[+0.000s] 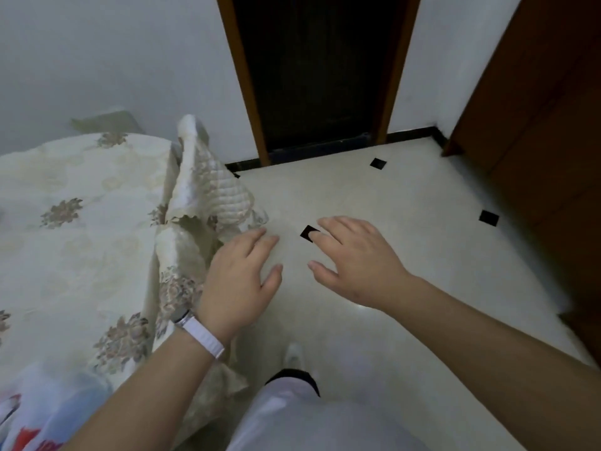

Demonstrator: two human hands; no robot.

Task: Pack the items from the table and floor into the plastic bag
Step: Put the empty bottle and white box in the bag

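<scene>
Both hands are stretched out in front of me over the pale tiled floor (374, 196). My left hand (242, 281), with a white watch strap on the wrist, hovers palm down with relaxed fingers beside the hanging corner of a floral cloth (201, 196). My right hand (354, 262) is also palm down, fingers spread, holding nothing. At the bottom left corner a white plastic bag (35, 415) with red print lies on the cloth-covered table (74, 222). No loose items show on the floor here.
A dark doorway with a brown wooden frame (318, 76) stands ahead. A brown wooden door or cupboard (546, 109) fills the right side. My white-trousered leg and shoe (292, 356) are below. Small black inset tiles dot the floor.
</scene>
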